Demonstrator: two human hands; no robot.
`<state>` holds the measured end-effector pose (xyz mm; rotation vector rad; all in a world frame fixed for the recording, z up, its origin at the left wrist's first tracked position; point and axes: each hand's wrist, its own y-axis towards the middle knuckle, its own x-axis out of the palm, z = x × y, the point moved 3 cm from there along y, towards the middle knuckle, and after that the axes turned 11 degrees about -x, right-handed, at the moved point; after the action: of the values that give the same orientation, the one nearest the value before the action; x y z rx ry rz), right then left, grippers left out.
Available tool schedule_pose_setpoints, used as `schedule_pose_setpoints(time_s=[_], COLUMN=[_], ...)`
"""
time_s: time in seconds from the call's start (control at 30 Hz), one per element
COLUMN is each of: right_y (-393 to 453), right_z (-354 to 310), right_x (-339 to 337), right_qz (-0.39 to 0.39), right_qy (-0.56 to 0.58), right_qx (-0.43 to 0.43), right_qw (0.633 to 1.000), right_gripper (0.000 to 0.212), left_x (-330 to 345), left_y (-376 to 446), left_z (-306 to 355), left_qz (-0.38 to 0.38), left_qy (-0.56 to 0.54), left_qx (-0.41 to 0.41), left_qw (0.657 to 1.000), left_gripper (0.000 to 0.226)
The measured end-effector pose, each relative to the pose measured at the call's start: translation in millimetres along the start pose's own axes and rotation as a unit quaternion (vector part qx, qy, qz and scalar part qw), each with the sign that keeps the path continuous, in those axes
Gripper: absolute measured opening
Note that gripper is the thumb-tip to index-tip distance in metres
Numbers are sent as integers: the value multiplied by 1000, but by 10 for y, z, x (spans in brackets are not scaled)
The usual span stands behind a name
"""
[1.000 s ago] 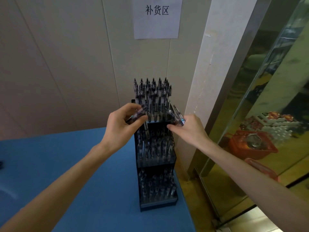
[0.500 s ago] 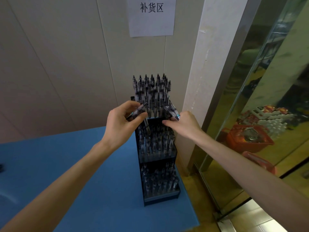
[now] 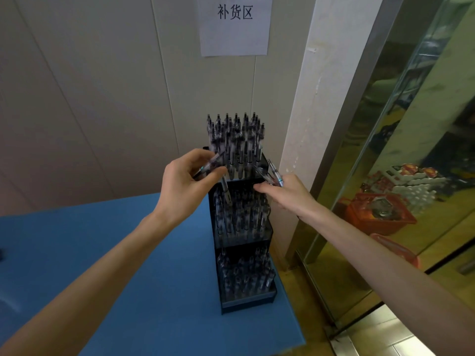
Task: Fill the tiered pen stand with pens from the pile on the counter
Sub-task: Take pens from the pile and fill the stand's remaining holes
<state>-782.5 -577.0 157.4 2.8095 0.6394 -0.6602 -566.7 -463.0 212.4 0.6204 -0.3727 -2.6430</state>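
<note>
While both forearms reach toward the pen stand [image 3: 244,235] at the surface's [image 3: 128,253] right edge, left hand [image 3: 187,186] fingers pinch tilted pens [image 3: 209,167]; right hand [image 3: 288,194] grips pens [image 3: 272,173] pointing up-left.

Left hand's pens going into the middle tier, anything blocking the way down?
No separate obstacle shows. The left hand grips pens right above the middle tier of the pen stand, one pen tip already pointing down into it. That tier is crowded with standing pens, so free slots look scarce; I cannot tell which are open.
</note>
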Motion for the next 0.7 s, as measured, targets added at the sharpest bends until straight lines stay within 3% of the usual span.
schedule_pose_setpoints(time_s=[0.1,0.23,0.47,0.7], right_y=[-30,-90,-158,14], right_z=[-8,-96,-298,-631], right_x=[12,22,-61,-285], right_qz=[41,71,128,173], right_qy=[-8,20,180,164], right_qx=[-45,-83,-118,-125], right_qw=[998,994,968,963], right_gripper=[36,18,33,32], left_x=[-11,-31,-117,-293], left_y=[12,40,239,514], left_z=[23,79,176,339], left_qz=[-3,3,9,38], left_qy=[-21,-27,-60,-101], left_qx=[-7,-5,-38,-50], left_qw=[1000,1000,997,993], left_gripper=[15,14,13,6])
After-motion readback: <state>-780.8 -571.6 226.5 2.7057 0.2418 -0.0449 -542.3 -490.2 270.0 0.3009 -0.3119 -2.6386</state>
